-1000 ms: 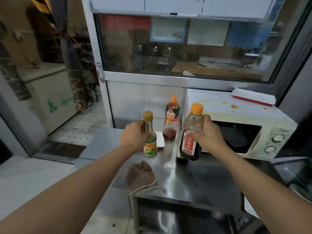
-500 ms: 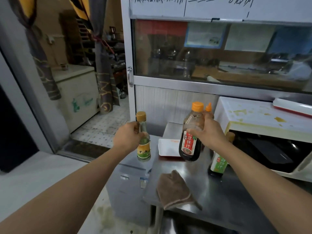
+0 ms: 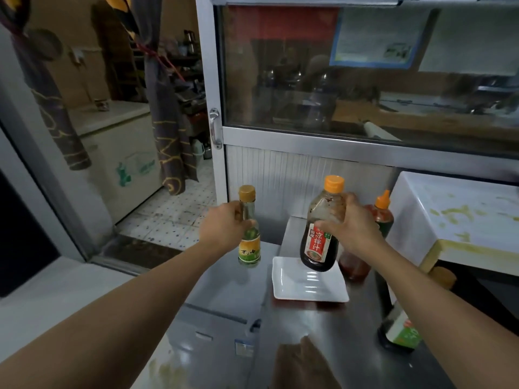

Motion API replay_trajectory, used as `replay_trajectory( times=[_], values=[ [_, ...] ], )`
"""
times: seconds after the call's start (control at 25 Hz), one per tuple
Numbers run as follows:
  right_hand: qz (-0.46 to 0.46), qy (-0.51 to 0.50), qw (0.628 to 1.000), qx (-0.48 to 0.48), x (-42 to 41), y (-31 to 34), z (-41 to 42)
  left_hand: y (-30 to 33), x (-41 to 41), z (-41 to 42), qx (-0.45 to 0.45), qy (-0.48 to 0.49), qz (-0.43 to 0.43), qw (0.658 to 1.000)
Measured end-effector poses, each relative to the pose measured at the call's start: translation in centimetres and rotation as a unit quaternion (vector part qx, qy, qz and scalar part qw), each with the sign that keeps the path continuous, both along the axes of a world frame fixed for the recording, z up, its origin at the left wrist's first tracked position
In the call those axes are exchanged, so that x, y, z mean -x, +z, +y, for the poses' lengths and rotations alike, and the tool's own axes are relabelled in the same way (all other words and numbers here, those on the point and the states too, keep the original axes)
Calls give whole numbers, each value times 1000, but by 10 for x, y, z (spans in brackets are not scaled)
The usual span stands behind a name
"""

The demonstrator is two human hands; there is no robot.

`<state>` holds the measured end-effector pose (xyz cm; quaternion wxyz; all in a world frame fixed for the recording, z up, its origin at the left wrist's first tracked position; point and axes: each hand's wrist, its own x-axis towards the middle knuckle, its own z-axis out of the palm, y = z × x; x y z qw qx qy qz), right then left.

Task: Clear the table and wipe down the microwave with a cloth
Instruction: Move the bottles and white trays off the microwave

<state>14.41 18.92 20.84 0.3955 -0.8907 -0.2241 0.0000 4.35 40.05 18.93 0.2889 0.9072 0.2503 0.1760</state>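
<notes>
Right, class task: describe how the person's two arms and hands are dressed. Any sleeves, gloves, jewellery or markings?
Both forearms enter from the bottom corners, bare along all that shows: no sleeve or cuff visible. The left hand and right hand are ungloved. No watch, bracelet or ring can be seen on the visible sides, and no tattoos or markings show.

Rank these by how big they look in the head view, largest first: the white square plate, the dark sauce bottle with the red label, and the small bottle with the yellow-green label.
1. white square plate
2. dark sauce bottle, held in the right hand; close to the plate in apparent size, and held nearer the camera, so unsure
3. small bottle, held in the left hand; clearly smallest
</notes>
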Motion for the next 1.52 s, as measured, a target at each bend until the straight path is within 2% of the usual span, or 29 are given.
replay_trajectory(
  times=[0.36,0.64,0.8,1.08,1.52],
  values=[
    [16,-106,994,26,-58,-23,42,-36,-109,57,44,-110,13,993],
    [44,-231,971,36,-82,-50,83,-54,-188,110,45,-272,28,961],
    [58,-265,962,18,-95,-61,92,-64,-219,115,58,-316,26,947],
    [72,-313,946,-40,-148,-87,87,-87,-271,94,74,-347,36,934],
    [94,-321,941,-54,-245,-138,73,-134,-351,66,93,-335,13,937]
  ],
)
